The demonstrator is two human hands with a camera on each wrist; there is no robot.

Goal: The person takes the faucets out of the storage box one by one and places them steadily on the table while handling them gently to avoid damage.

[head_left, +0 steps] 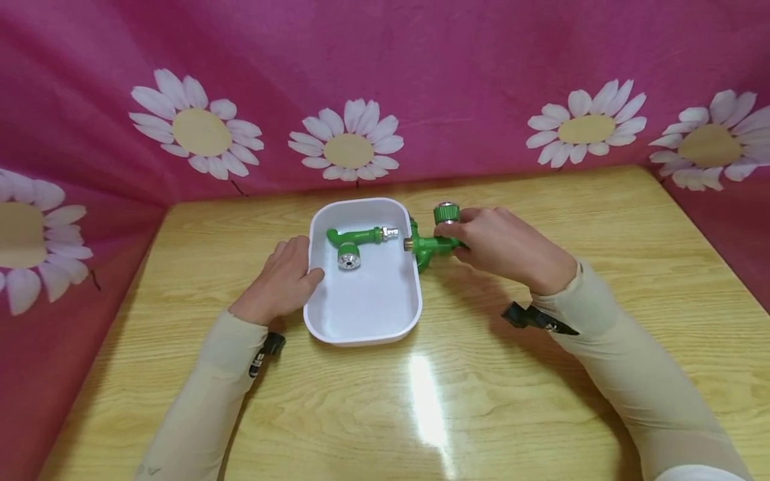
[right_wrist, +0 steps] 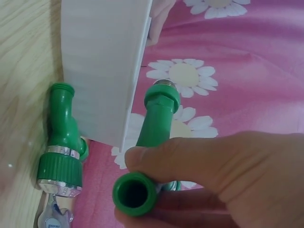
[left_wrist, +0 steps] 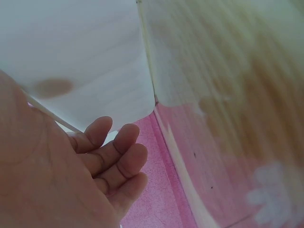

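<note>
My right hand (head_left: 502, 244) grips a green plastic tap (head_left: 436, 245), raised beside the right rim of a white tray (head_left: 367, 337). Its brass threaded end points left over that rim, and a ribbed green-and-chrome part stands up by my fingers. In the right wrist view, thumb and fingers close round the tap (right_wrist: 156, 123), whose open spout faces the camera. My left hand (head_left: 283, 277) holds the tray's left side, its thumb over the rim and its fingers outside. Inside the tray lies another green tap (head_left: 357, 237) with a chrome end and a round green-and-chrome knob.
Another green tap (right_wrist: 61, 123) lies on the wooden table (head_left: 511, 414) just right of the tray, mostly hidden in the head view by the held one. Pink cloth (head_left: 457, 93) with white daisies stands behind the table and at both sides.
</note>
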